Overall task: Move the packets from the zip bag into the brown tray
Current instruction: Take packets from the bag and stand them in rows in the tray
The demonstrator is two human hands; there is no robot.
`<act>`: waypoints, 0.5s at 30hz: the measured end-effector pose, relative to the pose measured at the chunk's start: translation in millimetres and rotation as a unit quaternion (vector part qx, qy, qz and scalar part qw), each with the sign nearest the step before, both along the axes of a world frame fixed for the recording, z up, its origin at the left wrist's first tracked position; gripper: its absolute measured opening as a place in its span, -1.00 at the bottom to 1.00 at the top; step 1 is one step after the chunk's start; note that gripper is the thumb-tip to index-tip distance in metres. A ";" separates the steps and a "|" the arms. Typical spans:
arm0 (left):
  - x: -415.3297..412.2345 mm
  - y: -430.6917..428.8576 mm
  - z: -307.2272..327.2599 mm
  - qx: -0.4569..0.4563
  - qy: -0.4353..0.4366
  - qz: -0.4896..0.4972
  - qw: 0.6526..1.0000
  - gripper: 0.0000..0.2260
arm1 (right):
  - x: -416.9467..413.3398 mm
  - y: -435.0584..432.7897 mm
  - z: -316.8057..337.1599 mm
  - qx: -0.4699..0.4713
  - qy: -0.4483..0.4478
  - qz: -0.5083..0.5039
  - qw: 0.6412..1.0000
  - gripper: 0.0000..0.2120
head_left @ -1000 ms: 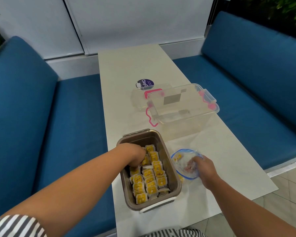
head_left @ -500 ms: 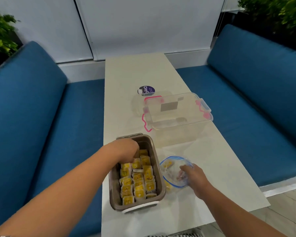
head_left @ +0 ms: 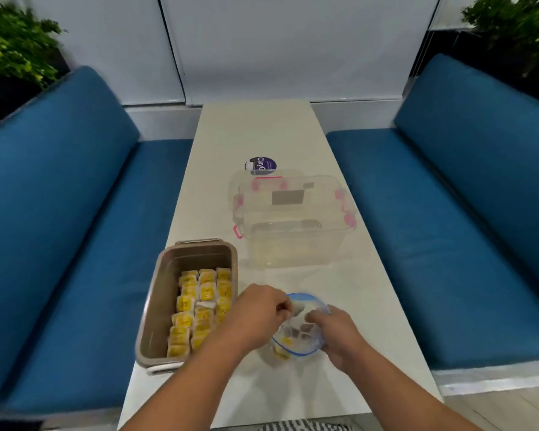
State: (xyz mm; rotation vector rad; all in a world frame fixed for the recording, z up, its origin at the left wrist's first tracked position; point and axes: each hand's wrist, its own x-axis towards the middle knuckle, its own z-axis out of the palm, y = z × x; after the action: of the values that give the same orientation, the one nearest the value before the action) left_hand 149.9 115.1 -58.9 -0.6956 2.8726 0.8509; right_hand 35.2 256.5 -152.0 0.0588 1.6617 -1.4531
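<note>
Your left hand (head_left: 255,315) has left the brown tray (head_left: 156,293) and now sits at the mouth of the zip bag (head_left: 299,340), fingers curled. Whether they grasp a packet or the rim cannot be told. Your right hand (head_left: 336,334) grasps the bag's right edge, and its mouth gapes upward on the surface (head_left: 262,135). Yellow packets (head_left: 199,306) lie in rows in the tray just left of the bag, and a few sit inside the bag.
</note>
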 end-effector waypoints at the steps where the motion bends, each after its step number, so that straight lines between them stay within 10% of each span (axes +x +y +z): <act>1: -2.3 8.3 -9.8 -0.005 -0.016 0.005 1.000 -0.84 | -3.3 3.4 -1.2 -0.008 -0.001 0.004 1.000 -0.81; 15: -24.5 53.8 -61.1 -0.049 -0.154 0.039 0.986 -0.68 | -28.1 27.9 -5.6 -0.005 0.013 0.090 0.996 -0.71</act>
State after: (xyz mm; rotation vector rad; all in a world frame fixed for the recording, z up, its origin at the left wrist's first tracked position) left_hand 125.4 169.0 -120.0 -0.8692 2.6372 0.5532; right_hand 7.1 284.4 -157.5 -0.1132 1.6372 -1.3309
